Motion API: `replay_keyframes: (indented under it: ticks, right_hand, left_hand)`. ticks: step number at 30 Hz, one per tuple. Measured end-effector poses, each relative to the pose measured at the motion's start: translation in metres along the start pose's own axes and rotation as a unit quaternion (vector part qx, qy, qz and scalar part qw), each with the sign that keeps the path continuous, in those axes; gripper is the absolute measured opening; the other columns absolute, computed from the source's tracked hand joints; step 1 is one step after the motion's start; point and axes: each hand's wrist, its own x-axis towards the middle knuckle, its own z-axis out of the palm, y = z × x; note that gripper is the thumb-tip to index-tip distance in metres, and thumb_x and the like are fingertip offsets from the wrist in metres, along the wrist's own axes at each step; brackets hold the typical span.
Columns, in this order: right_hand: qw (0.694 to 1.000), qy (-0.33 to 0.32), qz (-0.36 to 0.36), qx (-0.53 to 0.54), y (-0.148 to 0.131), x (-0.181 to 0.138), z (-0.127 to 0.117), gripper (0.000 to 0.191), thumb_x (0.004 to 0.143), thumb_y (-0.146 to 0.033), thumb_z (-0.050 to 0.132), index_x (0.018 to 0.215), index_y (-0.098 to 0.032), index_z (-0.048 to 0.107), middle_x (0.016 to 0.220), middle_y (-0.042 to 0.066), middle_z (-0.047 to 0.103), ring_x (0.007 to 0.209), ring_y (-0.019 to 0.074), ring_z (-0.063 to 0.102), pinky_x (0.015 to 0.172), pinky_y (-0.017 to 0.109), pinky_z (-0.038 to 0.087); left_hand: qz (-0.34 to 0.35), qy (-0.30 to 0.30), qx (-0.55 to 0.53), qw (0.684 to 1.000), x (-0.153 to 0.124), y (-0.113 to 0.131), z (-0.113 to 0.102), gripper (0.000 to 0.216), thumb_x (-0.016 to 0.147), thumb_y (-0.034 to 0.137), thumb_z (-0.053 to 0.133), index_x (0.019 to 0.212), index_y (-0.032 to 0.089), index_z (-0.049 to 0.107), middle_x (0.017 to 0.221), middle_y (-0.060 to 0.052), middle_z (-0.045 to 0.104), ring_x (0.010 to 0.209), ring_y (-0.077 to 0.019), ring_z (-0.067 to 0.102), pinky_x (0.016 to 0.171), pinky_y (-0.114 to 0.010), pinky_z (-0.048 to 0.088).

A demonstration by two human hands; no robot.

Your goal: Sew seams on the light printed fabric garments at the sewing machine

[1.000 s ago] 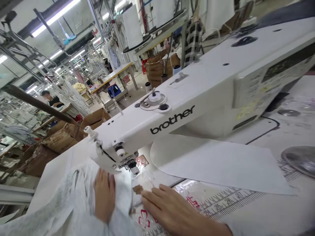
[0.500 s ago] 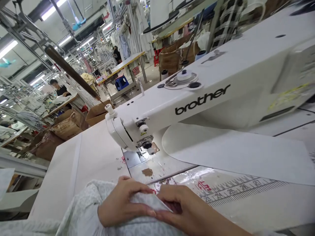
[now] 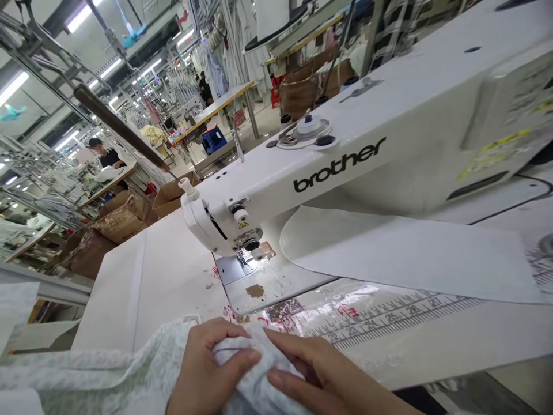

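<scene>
Since the head cam's tilted, everything slopes a bit; way off at the upper left a co-worker point(image 3: 101, 154) sits past a long dark rod point(image 3: 118, 128), with brown cardboard boxes point(image 3: 121, 225) lower down; along the bottom left a pale patterned cloth point(image 3: 86, 369) trails across the white tabletop point(image 3: 112, 276) and bunches up at bottom centre; my left hand point(image 3: 216, 369) is curled around a fold of it, fingers clenched, and the right hand point(image 3: 319, 374) is pressed over the same fold from the other side, so both are gripping it; the cloth hasn't reached the presser foot point(image 3: 254, 251) or the needle plate point(image 3: 228, 271), which sit just above the hands under the head of the white Brother sewing machine point(image 3: 337, 167); can't tell from here if any seam's been sewn, so as far as the pictures go, the stitching at the needle isn't under way; to the right a clear plastic sheet point(image 3: 389, 325) printed with a ruler scale lies on the tabletop, and a white paper sheet point(image 3: 401, 253) lies over it, under the machine arm, well clear of the hands.
</scene>
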Motion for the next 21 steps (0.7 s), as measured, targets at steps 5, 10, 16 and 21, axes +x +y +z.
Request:
replay_keyframes:
  ticks: [5, 10, 16, 21]
  right_hand:
    - [1.0, 0.015, 0.005, -0.004, 0.002, -0.012, 0.0, 0.009, 0.08, -0.027, 0.055, 0.084, -0.019, 0.055, 0.073, 0.001, 0.056, 0.068, 0.0147, 0.049, 0.063, 0.024, 0.041]
    - [0.998, 0.015, -0.053, -0.039, 0.008, -0.01, 0.0, 0.012, 0.083, -0.023, 0.054, 0.093, -0.018, 0.058, 0.088, 0.005, 0.063, 0.08, 0.0175, 0.057, 0.076, 0.029, 0.047]
    - [0.985, 0.064, -0.13, -0.099, 0.015, -0.005, -0.003, 0.021, 0.089, -0.013, 0.041, 0.093, -0.019, 0.06, 0.101, 0.007, 0.061, 0.095, 0.0169, 0.056, 0.086, 0.031, 0.045]
    - [0.983, 0.06, -0.105, -0.137, 0.021, 0.001, -0.009, 0.024, 0.09, -0.017, 0.043, 0.069, -0.018, 0.055, 0.07, 0.0, 0.058, 0.067, 0.0134, 0.056, 0.062, 0.023, 0.045]
  left_hand:
    - [0.125, 0.035, 0.0, 0.992, 0.004, 0.007, 0.011, 0.006, 0.079, 0.019, 0.065, 0.077, 0.024, 0.068, 0.071, 0.003, 0.065, 0.068, -0.0104, 0.061, 0.064, -0.019, 0.045]
    - [0.153, 0.072, 0.009, 0.985, 0.007, 0.011, 0.016, 0.007, 0.079, 0.018, 0.065, 0.08, 0.023, 0.069, 0.072, 0.003, 0.066, 0.067, -0.0097, 0.062, 0.064, -0.017, 0.048]
    - [0.199, 0.096, 0.054, 0.974, 0.007, 0.005, 0.023, 0.015, 0.085, 0.029, 0.061, 0.077, 0.023, 0.072, 0.079, -0.001, 0.069, 0.072, -0.012, 0.066, 0.066, -0.018, 0.053]
    - [0.201, 0.167, 0.092, 0.961, 0.004, -0.002, 0.038, 0.013, 0.087, 0.02, 0.056, 0.079, 0.023, 0.065, 0.071, 0.005, 0.07, 0.061, -0.0084, 0.066, 0.061, -0.013, 0.05]
